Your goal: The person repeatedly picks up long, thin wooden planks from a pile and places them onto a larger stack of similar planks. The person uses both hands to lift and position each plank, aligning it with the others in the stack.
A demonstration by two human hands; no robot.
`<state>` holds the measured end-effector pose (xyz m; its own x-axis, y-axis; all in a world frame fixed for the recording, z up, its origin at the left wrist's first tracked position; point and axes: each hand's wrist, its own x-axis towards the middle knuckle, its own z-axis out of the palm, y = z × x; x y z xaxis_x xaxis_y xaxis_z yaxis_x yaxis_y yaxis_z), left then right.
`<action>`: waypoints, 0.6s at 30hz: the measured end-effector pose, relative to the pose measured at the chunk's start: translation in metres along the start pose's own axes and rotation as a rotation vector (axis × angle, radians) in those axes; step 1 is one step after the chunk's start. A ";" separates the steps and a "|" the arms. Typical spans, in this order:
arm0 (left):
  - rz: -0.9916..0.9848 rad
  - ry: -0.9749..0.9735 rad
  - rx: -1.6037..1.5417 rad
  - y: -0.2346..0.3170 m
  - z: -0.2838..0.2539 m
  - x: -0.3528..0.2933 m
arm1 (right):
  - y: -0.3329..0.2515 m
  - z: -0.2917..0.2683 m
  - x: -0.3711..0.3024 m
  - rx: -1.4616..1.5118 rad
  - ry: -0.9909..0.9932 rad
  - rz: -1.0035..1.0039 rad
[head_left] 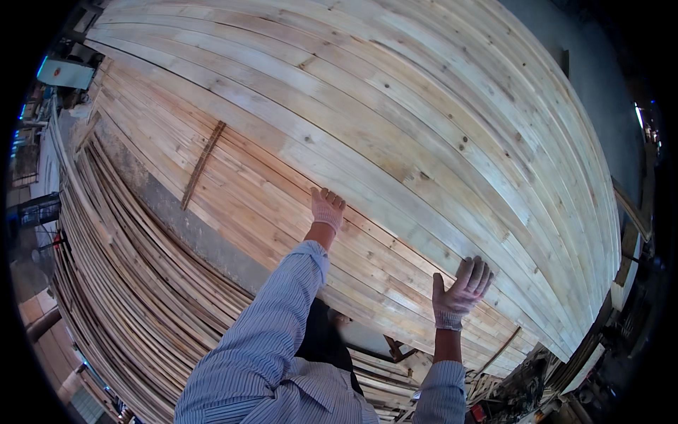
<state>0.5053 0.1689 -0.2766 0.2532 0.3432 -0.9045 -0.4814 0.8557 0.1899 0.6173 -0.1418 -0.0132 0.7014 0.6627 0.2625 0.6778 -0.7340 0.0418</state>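
My left hand (pixel 328 206), in a thin pale glove, has its fingers bent over the near edge of a long pale wooden board (pixel 282 152). That board belongs to a wide upper layer laid side by side. Farther right along the same edge, my right hand (pixel 460 291), also gloved, lies on the wood with its thumb held away from the fingers. A lower layer of more reddish boards (pixel 247 191) shows nearer to me, under and below both hands. Across it lies a thin dark wooden strip (pixel 203 166).
Long thin wooden strips (pixel 134 261) are stacked on the left, beyond a grey concrete band (pixel 191 230). Another dark strip (pixel 500 350) crosses the lower boards at the right. Scrap wood and clutter (pixel 544 374) lie at the lower right. Grey floor (pixel 586 63) shows at the far right.
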 end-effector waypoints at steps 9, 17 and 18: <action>-0.022 0.000 0.111 -0.014 -0.011 0.045 | 0.007 0.015 -0.015 -0.051 0.022 0.003; -0.032 -0.022 0.179 -0.004 -0.017 0.049 | -0.001 0.003 -0.008 0.019 -0.011 0.034; -0.034 -0.021 0.188 -0.003 -0.019 0.047 | -0.002 -0.001 -0.008 0.044 -0.020 0.036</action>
<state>0.5028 0.1752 -0.3273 0.2851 0.3191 -0.9038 -0.3078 0.9235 0.2289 0.6104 -0.1456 -0.0148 0.7294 0.6391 0.2440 0.6608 -0.7505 -0.0094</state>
